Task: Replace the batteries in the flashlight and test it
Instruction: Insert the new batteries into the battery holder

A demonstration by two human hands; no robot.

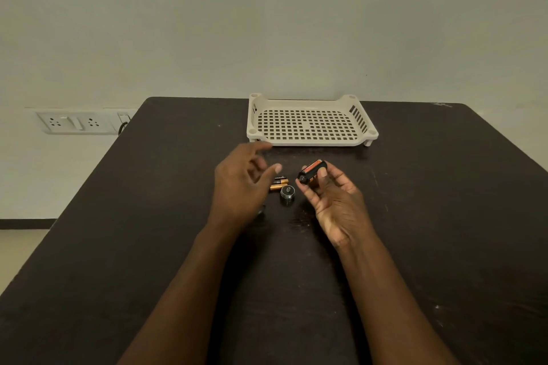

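Observation:
My right hand (pixel 333 201) holds a black battery holder (pixel 311 172) with an orange cell showing in it, pinched between thumb and fingertips above the table. My left hand (pixel 241 184) hovers with spread fingers and holds nothing, just left of the loose batteries (pixel 279 183), which are black and orange and lie on the dark table (pixel 148 216). A round metal flashlight cap (pixel 287 192) stands beside the batteries. A dark part (pixel 261 210) peeks out under my left hand; most of it is hidden.
A white perforated plastic tray (pixel 311 121) stands at the far side of the table, near the wall. Wall sockets (pixel 77 123) sit to the left, beyond the table's edge.

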